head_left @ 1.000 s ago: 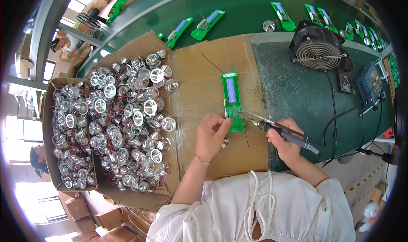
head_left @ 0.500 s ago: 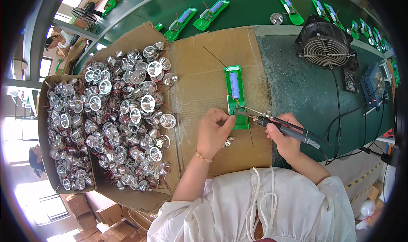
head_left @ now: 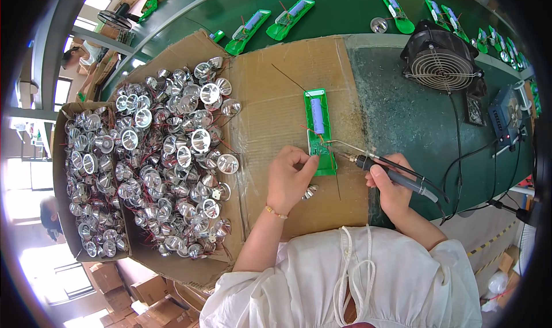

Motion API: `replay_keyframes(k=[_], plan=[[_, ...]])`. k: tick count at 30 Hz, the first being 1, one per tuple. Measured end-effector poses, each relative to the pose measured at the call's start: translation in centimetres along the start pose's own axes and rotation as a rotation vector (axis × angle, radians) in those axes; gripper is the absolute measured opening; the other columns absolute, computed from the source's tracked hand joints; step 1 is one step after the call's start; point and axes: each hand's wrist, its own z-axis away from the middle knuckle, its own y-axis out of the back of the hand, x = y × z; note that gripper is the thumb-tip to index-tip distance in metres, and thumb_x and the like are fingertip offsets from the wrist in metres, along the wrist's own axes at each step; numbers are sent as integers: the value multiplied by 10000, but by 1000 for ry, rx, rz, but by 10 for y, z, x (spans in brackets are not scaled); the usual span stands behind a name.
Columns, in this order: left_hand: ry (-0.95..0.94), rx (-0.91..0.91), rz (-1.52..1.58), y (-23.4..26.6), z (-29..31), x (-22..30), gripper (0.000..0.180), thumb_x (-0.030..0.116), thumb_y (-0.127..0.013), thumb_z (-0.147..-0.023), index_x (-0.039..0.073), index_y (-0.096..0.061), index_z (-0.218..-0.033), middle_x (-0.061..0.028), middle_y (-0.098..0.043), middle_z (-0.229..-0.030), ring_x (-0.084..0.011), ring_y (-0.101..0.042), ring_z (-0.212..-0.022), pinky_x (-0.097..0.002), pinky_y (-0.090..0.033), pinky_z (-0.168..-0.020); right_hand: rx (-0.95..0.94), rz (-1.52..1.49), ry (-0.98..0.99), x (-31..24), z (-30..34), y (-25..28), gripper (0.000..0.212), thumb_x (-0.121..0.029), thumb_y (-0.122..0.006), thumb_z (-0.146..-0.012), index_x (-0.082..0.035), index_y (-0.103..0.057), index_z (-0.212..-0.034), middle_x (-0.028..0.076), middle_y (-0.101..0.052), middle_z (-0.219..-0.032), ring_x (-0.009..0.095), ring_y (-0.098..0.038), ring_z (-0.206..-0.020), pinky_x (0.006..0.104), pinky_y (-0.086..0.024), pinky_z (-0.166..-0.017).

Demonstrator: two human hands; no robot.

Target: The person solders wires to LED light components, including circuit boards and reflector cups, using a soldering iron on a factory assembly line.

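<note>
Green casing lies in the head view on the cardboard sheet, lengthwise away from the person, with a blue battery in its upper part and a small circuit board below that. Compared with half a second ago, the casing and the left hand are in nearly the same place, while the soldering iron has drawn back slightly to the right, along with the slim metal tube beside it. The board shows a little more freely, and I take this as a small easing off or repositioning of the tip; whether it still touches the board is too fine to tell. The left thumb and forefinger are brought close together at the board's lower left edge, the other fingers curled; whether they pinch a wire or only steady the casing, I cannot tell. The right hand is closed around the iron's handle, thumb along it. A loose reflector lies just beside the left hand, near the casing's lower end, unchanged, and many more fill the carton at the left, so joining at the board seems the step in hand
</note>
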Motion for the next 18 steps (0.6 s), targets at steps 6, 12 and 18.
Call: replay_keyframes(k=[6, 12, 18], plan=[[-1, 4, -3, 1, -1, 4, 155, 122, -642, -760, -17, -606, -701, -73, -545, -734, -144, -525, -591, -256, -411, -539, -6, 22, 20, -1, 0, 2, 158, -75, -629, -799, 14, -513, -860, 96, -601, -699, 102, -566, -576, 230, -476, -515], [190, 142, 340, 9, 0, -1, 140, 126, -618, -801, -11, -645, -796, -48, -624, -699, -68, -544, -618, -225, -435, -541, 76, 113, 115, -6, -9, 30, 123, -53, -584, -813, -1, -491, -875, 87, -572, -683, 107, -540, -550, 219, -457, -497], [-133, -102, -333, -5, -52, 34, 169, 200, -624, -744, 36, -653, -715, -95, -600, -549, -202, -604, -499, -291, -467, -499, 237, 119, 41, -2, -17, 55, 119, -53, -616, -786, 5, -515, -810, 72, -583, -665, 91, -547, -558, 218, -453, -506]])
